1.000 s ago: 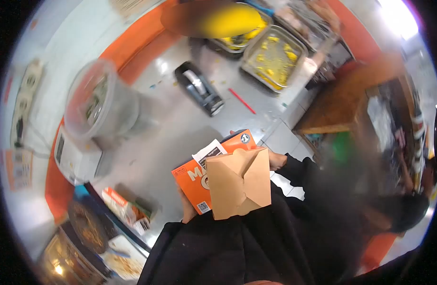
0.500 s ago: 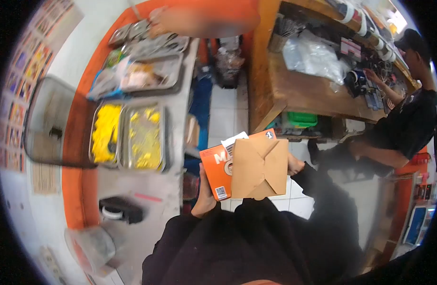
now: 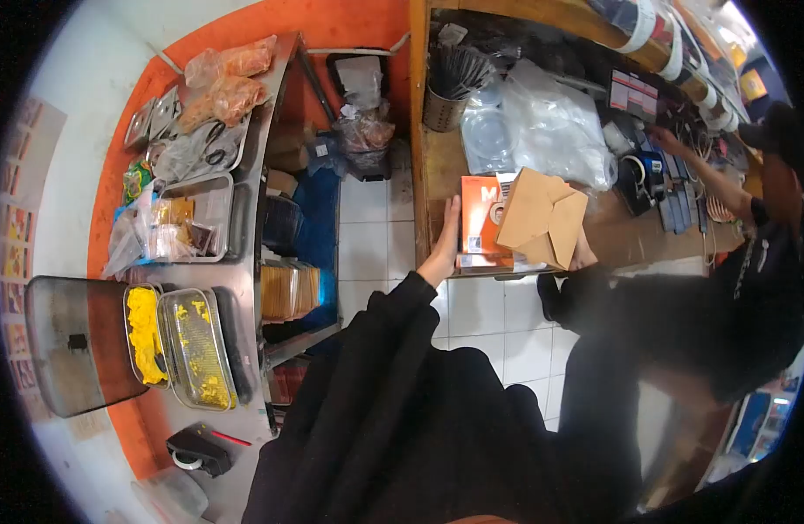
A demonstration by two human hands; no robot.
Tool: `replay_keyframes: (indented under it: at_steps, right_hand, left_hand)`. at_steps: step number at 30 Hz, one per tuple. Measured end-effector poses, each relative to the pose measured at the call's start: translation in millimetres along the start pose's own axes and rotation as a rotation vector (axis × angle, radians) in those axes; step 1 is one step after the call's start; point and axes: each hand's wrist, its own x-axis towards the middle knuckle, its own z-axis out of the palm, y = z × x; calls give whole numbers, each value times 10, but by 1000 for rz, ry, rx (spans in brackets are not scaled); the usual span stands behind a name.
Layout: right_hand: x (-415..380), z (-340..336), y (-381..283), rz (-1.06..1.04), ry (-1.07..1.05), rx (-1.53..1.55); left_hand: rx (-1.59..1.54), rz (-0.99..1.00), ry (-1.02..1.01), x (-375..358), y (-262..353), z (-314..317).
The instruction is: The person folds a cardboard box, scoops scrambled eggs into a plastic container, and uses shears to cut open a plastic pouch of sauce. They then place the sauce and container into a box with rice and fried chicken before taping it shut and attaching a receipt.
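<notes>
At the front edge of the wooden table, an orange box (image 3: 479,214) with white lettering stands with a brown folded carton (image 3: 533,214) beside and partly over it. My left hand (image 3: 445,244) presses against the left side of the orange box, its fingers stretched upward. On the right, my right hand (image 3: 583,251) is at the lower right side of the brown carton, mostly hidden behind it; its fingers are not clear. Both boxes are between my two hands.
Behind the boxes are clear plastic bags (image 3: 559,131) and a metal holder (image 3: 444,109). A person (image 3: 734,288) in black sits at the right, one hand over the table. Trays with yellow food (image 3: 144,332) rest on the metal counter (image 3: 271,175) at the left.
My hands and both boxes have moved from over the floor to the wooden table's edge. The view has shifted right, and the brown carton is now tilted.
</notes>
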Motion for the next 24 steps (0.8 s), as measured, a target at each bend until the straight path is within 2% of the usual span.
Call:
replay_keyframes:
  at_steps: [1,3,7,8,10,11,12,13,14,15,16,17,18,19,21,23,24]
  right_hand:
    - [33,-110,-51,5,36,-35]
    - [72,-314,-88,36,116,-135]
    - [124,-478,-259,112,295,-522]
    - [165,-439,-361,58,320,-577]
    - [154,-119,-708,-315,201,-475]
    - [-51,689,-867,-559,337,-667]
    - [-139,943,-981,-612,220,-763]
    - [-175,1237,-1018,-590,214,-940]
    - [-124,1264,-957,-529,132,-1117]
    - [-38,1258,-915,-470,17,-1295]
    - [19,1329,-831,-421,-5,-1703]
    - [65,1377,-725,-421,-48,-2109]
    - [70,1336,-616,-482,-68,-1847]
    - [110,1395,-525,-518,-89,-1820]
    - [197,1607,-371,-653,-67,-1893]
    - [220,1919,-77,-922,48,-1964]
    - [166,2119,171,-1103,122,-1942]
  left_hand:
    - [113,29,65,124,5,-6]
    - [333,218,257,61,28,180]
    - [289,257,258,41,16,198]
    - [335,289,260,40,25,193]
    - [437,350,311,-71,75,260]
    - [497,400,336,-131,95,283]
    - [545,462,322,-144,64,251]
    - [710,502,323,-155,25,200]
    - [745,607,270,-100,-107,99]
    - [873,644,257,-287,-55,99]
    - [886,742,163,-451,-37,38]
    - [935,757,219,-695,-92,10]
    - [821,723,121,-976,-84,-67]
    - [662,721,120,-1353,-117,-162]
    - [571,645,155,-2283,-164,-458]
    - [640,674,412,-3353,-355,-855]
    - [562,676,652,-3977,-591,-1015]
